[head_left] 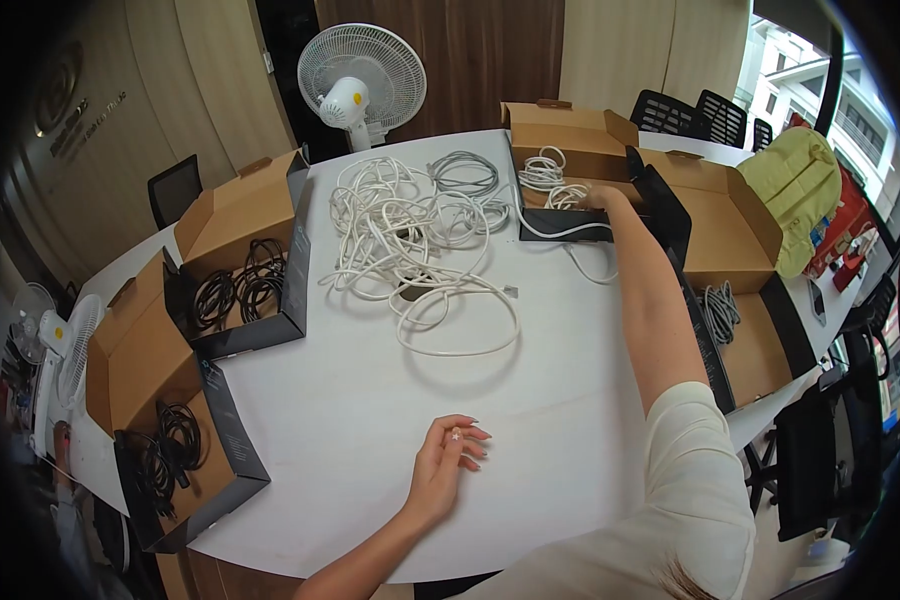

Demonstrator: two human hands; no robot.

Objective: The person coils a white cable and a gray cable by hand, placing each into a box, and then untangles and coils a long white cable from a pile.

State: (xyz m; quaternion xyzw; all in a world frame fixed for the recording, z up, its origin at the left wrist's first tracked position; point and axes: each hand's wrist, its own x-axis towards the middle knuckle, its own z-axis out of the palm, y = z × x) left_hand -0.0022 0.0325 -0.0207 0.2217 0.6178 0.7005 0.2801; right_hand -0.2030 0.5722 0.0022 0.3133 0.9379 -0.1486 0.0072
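My left hand hovers over or rests on the near part of the white table, holding nothing, its fingers loosely bent and apart. My right arm stretches to the back right box. Inside that box my right hand is closed at a coiled white cable; its fingertips are small and partly hidden. Another white coil lies beside it, and a loose white length hangs over the box's front edge onto the table. A large tangle of white cables spreads over the table's middle, with a grey cable coil behind it.
On the left stand two open boxes with black cables and more black cables. The right box holds a grey cable bundle. Beyond the table are a white fan, chairs and a yellow-green cloth.
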